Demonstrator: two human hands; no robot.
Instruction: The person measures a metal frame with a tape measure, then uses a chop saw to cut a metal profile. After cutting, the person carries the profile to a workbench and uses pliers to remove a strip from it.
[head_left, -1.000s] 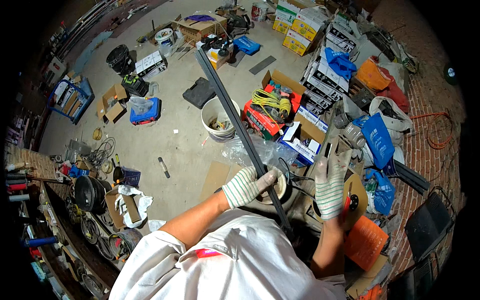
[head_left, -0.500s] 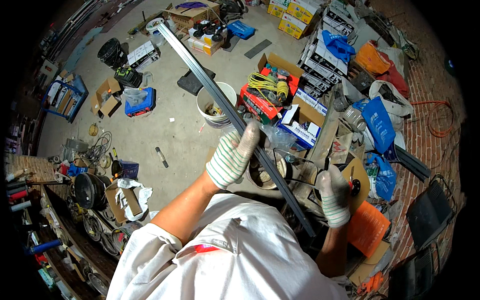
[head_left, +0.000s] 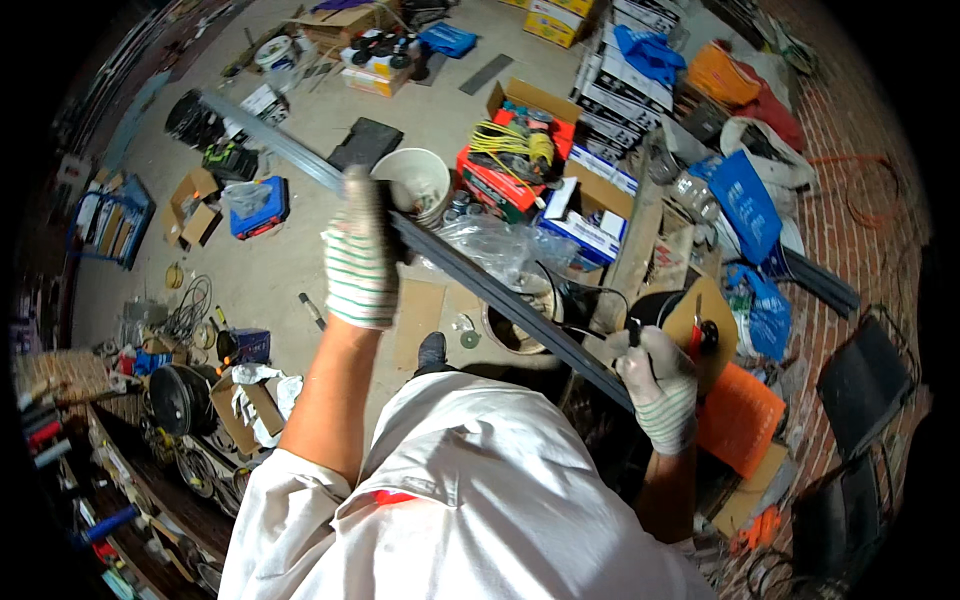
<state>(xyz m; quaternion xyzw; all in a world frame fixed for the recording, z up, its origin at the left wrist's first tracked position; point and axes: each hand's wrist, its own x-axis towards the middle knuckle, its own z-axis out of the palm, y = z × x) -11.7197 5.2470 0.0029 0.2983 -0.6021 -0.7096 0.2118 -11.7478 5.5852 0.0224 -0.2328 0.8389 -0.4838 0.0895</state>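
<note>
My left hand (head_left: 360,255), in a white glove with green stripes, is closed round a long grey metal profile (head_left: 505,298). The profile slants from the upper left down to the right, and its lower end lies close by my right hand. My right hand (head_left: 660,390), gloved too, is closed on the dark handle of what looks like a thin-framed hacksaw (head_left: 634,328). Its bent frame reaches left toward the profile; whether the blade touches the metal I cannot tell. Under the profile stands a round bucket (head_left: 493,330), partly hidden.
Ahead are a white bucket (head_left: 412,165), a red box (head_left: 490,182) with yellow cord and an open blue-and-white carton (head_left: 590,225). An orange sheet (head_left: 738,428) lies right of my right hand. A blue toolbox (head_left: 262,212) sits on the floor at left. Shelving (head_left: 150,480) stands at lower left.
My left hand has moved left and a little up along with the profile, whose far end swung down to the left. The right hand has shifted slightly left, still gripping the saw.
</note>
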